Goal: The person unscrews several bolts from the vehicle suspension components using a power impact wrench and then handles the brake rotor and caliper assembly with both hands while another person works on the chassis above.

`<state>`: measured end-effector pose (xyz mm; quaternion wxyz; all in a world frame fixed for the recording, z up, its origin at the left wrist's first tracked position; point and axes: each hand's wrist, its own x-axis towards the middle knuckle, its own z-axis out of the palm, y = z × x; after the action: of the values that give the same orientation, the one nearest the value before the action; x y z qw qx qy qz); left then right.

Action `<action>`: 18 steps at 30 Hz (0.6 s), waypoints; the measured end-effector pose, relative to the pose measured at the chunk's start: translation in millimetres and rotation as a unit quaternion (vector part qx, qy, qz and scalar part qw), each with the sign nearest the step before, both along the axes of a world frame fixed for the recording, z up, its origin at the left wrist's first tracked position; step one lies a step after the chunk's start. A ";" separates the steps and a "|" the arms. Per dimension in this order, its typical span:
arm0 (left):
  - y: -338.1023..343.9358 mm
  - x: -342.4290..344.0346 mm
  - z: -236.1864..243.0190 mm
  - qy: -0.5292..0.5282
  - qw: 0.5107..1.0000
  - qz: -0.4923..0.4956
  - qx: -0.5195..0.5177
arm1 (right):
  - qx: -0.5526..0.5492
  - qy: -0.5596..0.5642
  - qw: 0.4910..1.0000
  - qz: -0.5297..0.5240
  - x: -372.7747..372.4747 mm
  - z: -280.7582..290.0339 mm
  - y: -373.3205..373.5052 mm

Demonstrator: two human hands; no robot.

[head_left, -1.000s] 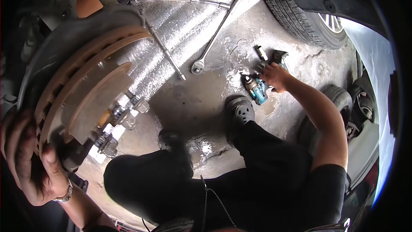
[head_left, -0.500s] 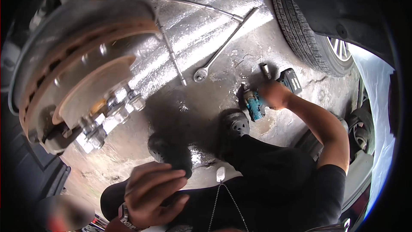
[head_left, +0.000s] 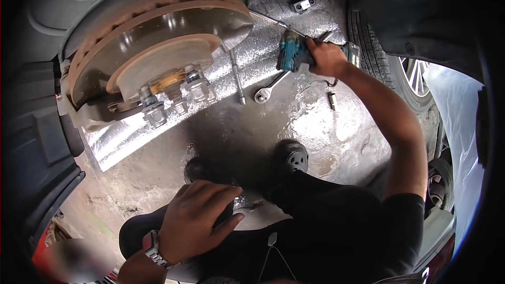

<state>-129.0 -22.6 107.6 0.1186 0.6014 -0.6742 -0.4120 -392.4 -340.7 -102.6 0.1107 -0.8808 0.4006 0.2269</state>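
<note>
My right hand point(head_left: 329, 59) is closed round the grip of a teal and black cordless impact wrench point(head_left: 290, 52), held above the floor right of the wheel hub. Its head points left. My left hand point(head_left: 202, 218) hangs over my left leg, fingers loosely stretched and apart, holding nothing visible; a metal watch point(head_left: 153, 250) is on that wrist. At the upper left is a rusty-edged brake disc point(head_left: 158, 26), with nuts point(head_left: 199, 87) on the studs of its hub. Beyond my feet, a ratchet point(head_left: 263, 94) lies partly behind the impact wrench.
A metal extension bar point(head_left: 238, 76) lies on a silver foil mat point(head_left: 118, 142) beneath the disc. One socket point(head_left: 332, 101) is on the wet concrete. A tyre point(head_left: 368, 47) stands at the right, a small black box point(head_left: 304, 4) at the far side. Dark car panels border the left.
My right hand has lifted the impact wrench off the floor area and carried it farther away, toward the mat. The view has shifted, bringing the brake disc rightward. My left hand stays over my leg.
</note>
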 end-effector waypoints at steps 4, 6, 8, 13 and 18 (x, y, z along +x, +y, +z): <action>10.7 -1.5 -1.0 0.007 0.999 0.025 0.018 | -0.039 -0.003 0.999 0.027 -0.7 -38.2 -21.8; 16.0 0.6 -0.4 0.005 0.999 0.043 0.031 | -0.058 -0.017 0.997 0.057 -6.6 -52.4 -21.5; 21.1 2.5 -4.7 0.007 0.998 0.054 0.036 | -0.063 -0.017 0.995 0.072 -8.8 -62.6 -19.6; 24.6 5.3 -18.7 0.006 0.996 0.068 0.054 | -0.051 -0.071 0.995 0.042 -8.9 -74.3 -17.2; 16.3 8.3 -29.8 0.002 0.995 0.049 0.086 | -0.061 -0.072 0.995 0.027 -9.7 -74.4 -11.5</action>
<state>-120.7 -6.3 77.7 0.0876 0.6405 -0.6057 -0.4639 -402.1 -352.2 -177.0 0.0789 -0.9104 0.3809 0.1407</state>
